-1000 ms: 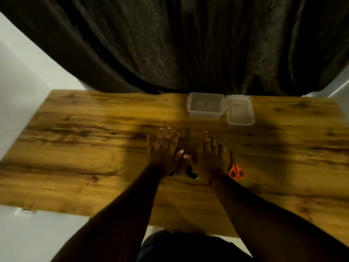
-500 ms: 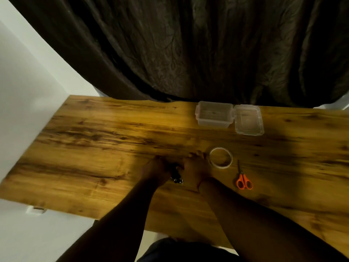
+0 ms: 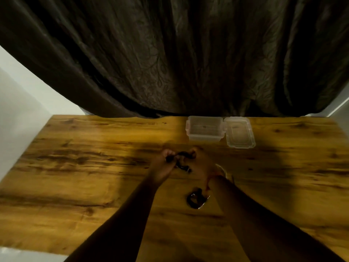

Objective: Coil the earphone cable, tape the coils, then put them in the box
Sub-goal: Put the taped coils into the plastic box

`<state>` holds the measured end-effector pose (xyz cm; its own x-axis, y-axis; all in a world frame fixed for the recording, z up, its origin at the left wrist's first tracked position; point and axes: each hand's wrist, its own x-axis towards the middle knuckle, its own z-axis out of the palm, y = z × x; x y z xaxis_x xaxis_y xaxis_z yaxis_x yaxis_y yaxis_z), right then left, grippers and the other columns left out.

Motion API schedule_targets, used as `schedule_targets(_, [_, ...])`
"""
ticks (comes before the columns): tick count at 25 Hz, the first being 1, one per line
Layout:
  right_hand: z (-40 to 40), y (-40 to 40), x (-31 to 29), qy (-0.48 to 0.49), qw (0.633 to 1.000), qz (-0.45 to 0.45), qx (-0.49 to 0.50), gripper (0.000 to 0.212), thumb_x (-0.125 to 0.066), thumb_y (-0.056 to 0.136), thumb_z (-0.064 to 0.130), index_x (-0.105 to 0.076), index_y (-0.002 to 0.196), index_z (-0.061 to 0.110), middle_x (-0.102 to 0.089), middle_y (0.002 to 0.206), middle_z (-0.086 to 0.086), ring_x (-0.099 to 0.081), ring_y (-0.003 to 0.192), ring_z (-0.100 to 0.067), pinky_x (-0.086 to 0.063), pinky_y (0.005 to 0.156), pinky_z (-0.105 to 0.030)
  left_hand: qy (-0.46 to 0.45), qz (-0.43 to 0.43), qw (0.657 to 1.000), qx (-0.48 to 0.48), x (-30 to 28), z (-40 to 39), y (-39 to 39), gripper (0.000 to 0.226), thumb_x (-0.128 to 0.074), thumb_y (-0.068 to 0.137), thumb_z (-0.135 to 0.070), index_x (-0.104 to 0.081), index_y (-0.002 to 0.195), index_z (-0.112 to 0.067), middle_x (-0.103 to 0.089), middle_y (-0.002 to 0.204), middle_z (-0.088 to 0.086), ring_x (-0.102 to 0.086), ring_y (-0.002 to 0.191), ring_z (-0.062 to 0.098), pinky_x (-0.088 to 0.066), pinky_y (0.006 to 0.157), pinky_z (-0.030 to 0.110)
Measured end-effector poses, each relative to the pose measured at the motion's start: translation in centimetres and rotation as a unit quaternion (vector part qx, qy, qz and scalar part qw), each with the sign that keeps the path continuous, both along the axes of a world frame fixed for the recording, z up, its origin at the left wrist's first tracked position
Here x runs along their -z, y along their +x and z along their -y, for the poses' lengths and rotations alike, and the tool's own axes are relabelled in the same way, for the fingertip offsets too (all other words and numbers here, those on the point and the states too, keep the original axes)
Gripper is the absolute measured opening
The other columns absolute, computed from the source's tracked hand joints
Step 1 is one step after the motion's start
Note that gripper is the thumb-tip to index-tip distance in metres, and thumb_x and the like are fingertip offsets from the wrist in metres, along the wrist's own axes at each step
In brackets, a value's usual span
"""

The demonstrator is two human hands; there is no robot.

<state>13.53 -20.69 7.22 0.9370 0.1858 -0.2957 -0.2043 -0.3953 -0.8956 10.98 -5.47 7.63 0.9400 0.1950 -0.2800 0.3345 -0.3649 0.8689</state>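
Head cam is kinda blurry, but both hands are up over the middle of the wooden table (image 3: 75, 167) with the black earphone cable (image 3: 182, 156) strung between them. Left hand (image 3: 164, 163) has its fingers curled in, pinching one end of the cable; right hand (image 3: 200, 163) is curled round the other part, and a loose bit dangles down between them. Can't make out individual fingertips, too smeary.

Looks like the coiling step is just starting. My take: keep one hand as the anchor and let the other lay even loops round it, not too tight, so the wire doesn't kink and the bundle stays flat enough to tape.

A second dark bundle (image 3: 196, 200) lies on the table nearer the person, just left of the right forearm. Tape roll (image 3: 223, 170) peeks out right of the right wrist. Clear box (image 3: 204, 138) sits open at the far edge, lid (image 3: 240, 135) flipped out to its right, well apart from the hands.
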Motion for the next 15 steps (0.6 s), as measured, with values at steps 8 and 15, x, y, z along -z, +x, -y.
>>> schedule_targets(8, [4.0,11.3,-3.6,0.064,0.99,-0.017,0.127,0.019,-0.071,0.084,0.009,-0.057,0.085,0.022,-0.065,0.103,-0.01,-0.065,0.09,-0.025,-0.055,0.059,-0.033,-0.101,0.015,0.995,-0.017,-4.4,5.0,11.7,0.01,-0.061,0.088,0.001,-0.062,0.095,-0.005,-0.067,0.093,0.013,-0.066,0.078,0.022,-0.056,0.057,0.026])
schedule_targets(15, [3.1,16.7,1.0,-0.048,0.99,-0.055,0.123,0.006,-0.066,0.086,0.003,-0.066,0.09,0.007,-0.068,0.111,-0.016,-0.067,0.098,-0.034,-0.057,0.085,-0.045,0.283,0.011,0.951,0.124,-1.9,5.2,17.2,0.022,-0.061,0.092,-0.021,-0.068,0.11,-0.011,-0.064,0.12,0.012,-0.06,0.109,0.028,-0.05,0.091,0.036])
